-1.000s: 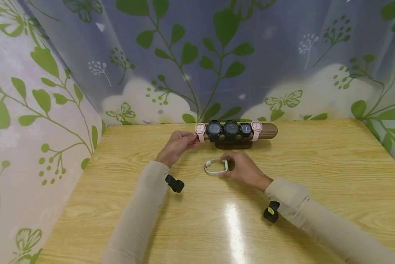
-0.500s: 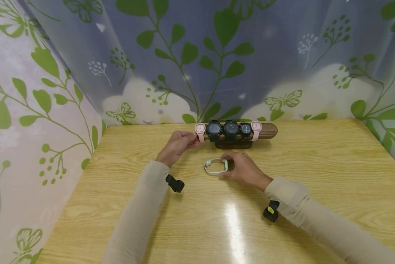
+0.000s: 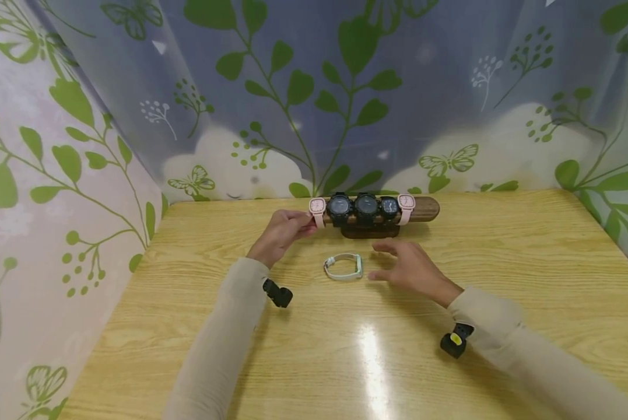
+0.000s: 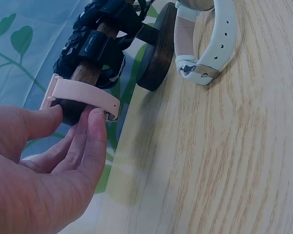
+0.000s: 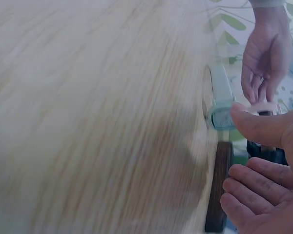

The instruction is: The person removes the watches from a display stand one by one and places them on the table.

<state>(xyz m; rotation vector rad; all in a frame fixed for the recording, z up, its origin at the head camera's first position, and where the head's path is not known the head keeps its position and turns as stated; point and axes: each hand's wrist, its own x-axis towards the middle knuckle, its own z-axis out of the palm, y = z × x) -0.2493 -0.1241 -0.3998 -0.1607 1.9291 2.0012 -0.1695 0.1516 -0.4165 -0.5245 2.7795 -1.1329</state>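
A dark wooden watch stand [image 3: 427, 209] bears a row of watches at the table's back. At its left end sits a pink watch [image 3: 318, 206]; my left hand [image 3: 281, 234] pinches the bar's end there, thumb and fingertips against the bar and the pink strap [image 4: 85, 92]. A pale mint-white watch [image 3: 359, 266], its strap buckled in a loop, lies on its side on the table in front of the stand. Just right of it, my right hand [image 3: 413, 269] hovers with thumb and fingers spread apart, holding nothing. In the right wrist view its palm and fingers [image 5: 256, 187] show plainly.
Black watches [image 3: 366, 205] and a second pink watch [image 3: 406, 202] fill the bar's middle and right. The stand's base [image 3: 369, 231] rests on the wood-grain table [image 3: 314, 361]. A leaf-patterned cloth [image 3: 272, 140] rises behind the table and on the left.
My right hand has let go of the mint-white watch and drawn back to the right, its fingers spreading. The watch stays in place. The left hand keeps its hold at the stand's end.
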